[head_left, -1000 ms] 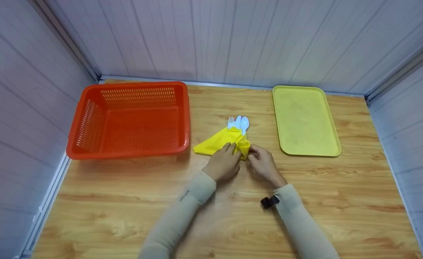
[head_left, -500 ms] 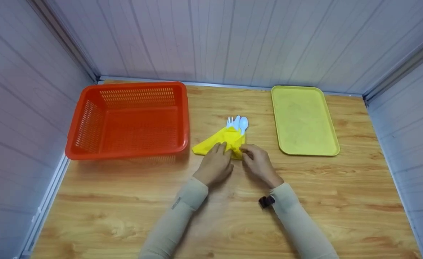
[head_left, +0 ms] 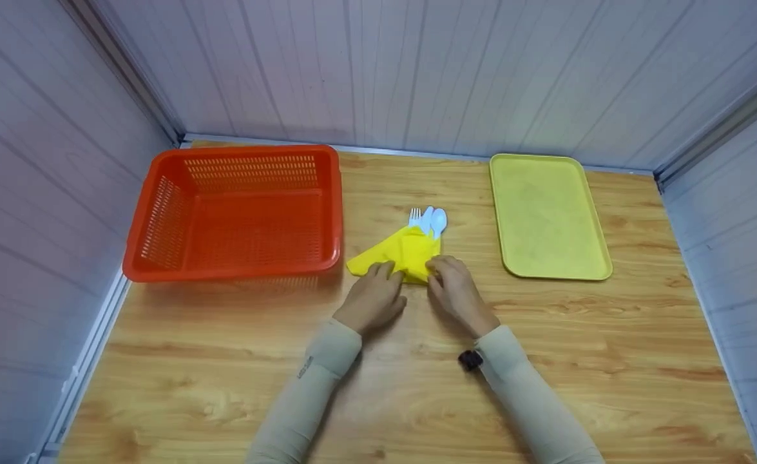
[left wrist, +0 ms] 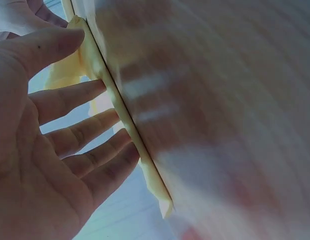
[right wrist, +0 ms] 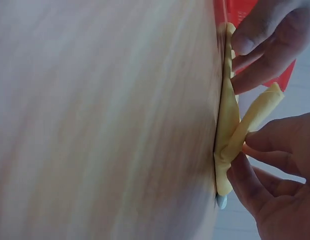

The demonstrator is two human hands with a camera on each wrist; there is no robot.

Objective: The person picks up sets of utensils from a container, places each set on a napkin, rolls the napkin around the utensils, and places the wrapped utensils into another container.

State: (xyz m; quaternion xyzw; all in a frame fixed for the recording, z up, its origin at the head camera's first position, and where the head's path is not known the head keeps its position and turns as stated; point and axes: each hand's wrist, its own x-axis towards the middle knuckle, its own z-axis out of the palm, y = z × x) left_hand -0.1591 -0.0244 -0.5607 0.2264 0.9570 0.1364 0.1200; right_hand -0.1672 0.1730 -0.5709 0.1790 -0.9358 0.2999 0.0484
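Note:
A yellow napkin [head_left: 412,248] lies folded around a white plastic fork [head_left: 415,218], a knife [head_left: 426,220] and a spoon [head_left: 439,221], whose upper ends stick out at its far edge. My left hand [head_left: 373,296] rests on the napkin's near left part; in the left wrist view its fingers [left wrist: 75,132] stretch out with tips pressing the cloth. On the near right side, my right hand [head_left: 460,293] pinches a raised flap of the napkin between thumb and finger, as the right wrist view shows. The cutlery's lower ends are hidden inside the cloth.
To the left stands a red plastic basket [head_left: 244,274] with slotted sides. A yellow tray [head_left: 549,216] lies at the back right. Panel walls [head_left: 378,77] bound the wooden table [head_left: 410,386] at the back and sides.
My left hand has slid left and toward me along the napkin. The right hand has shifted left with the napkin's right side, which now lies folded inward and flatter. The cutlery stays in place.

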